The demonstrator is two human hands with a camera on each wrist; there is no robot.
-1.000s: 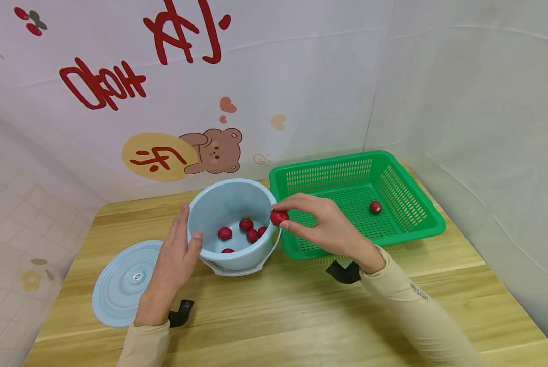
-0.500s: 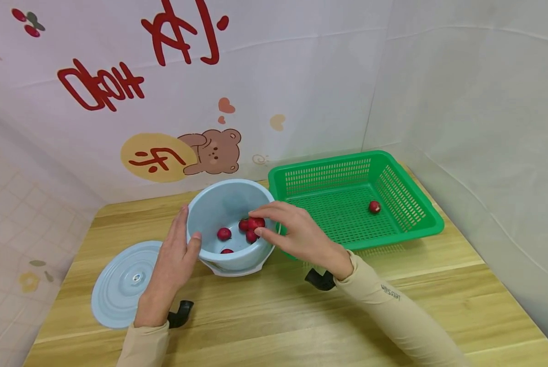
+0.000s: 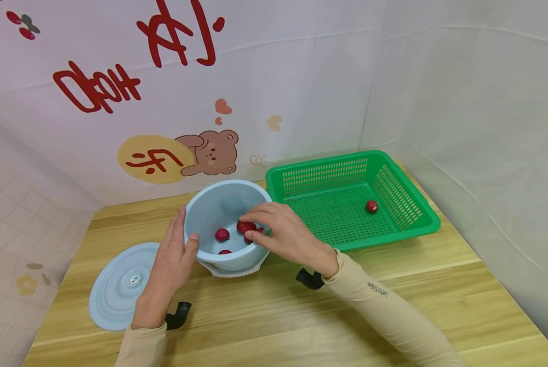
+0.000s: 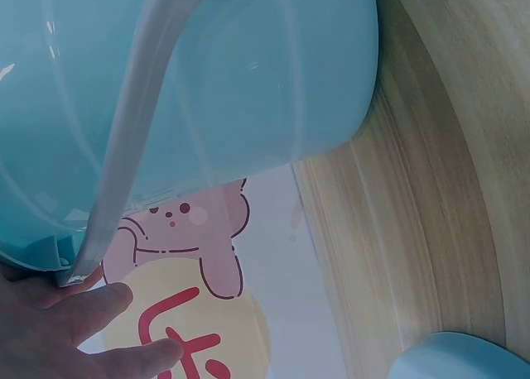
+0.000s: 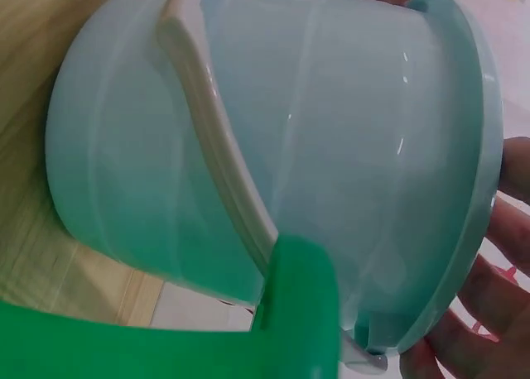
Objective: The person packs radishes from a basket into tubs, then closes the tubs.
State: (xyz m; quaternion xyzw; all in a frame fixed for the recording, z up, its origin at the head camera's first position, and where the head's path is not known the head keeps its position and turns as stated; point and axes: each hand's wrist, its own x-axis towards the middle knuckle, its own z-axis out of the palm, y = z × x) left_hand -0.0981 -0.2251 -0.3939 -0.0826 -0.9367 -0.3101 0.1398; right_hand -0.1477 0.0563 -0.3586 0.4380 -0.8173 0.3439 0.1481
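A light blue bucket (image 3: 228,262) stands on the table with several red radishes (image 3: 222,235) inside. My left hand (image 3: 170,262) rests against its left side, fingers extended and the thumb near the rim. In the left wrist view, fingers (image 4: 99,309) lie beside the hinge of the pale bucket handle (image 4: 137,106). My right hand (image 3: 285,232) reaches over the right rim, pinching a radish (image 3: 246,227) between thumb and fingertips, low among the others. The right wrist view has its fingers (image 5: 497,292) past the bucket's rim, the radish hidden behind the wall.
A green plastic basket (image 3: 320,242) sits right of the bucket, with one radish (image 3: 372,206) in it. The round blue lid (image 3: 113,295) lies on the wooden table (image 3: 265,326) at the left. A printed cloth wall (image 3: 310,92) rises behind.
My right hand has moved left and down, carrying a radish from beside the bucket's right rim into the bucket. The left hand has stayed at the bucket's left side.
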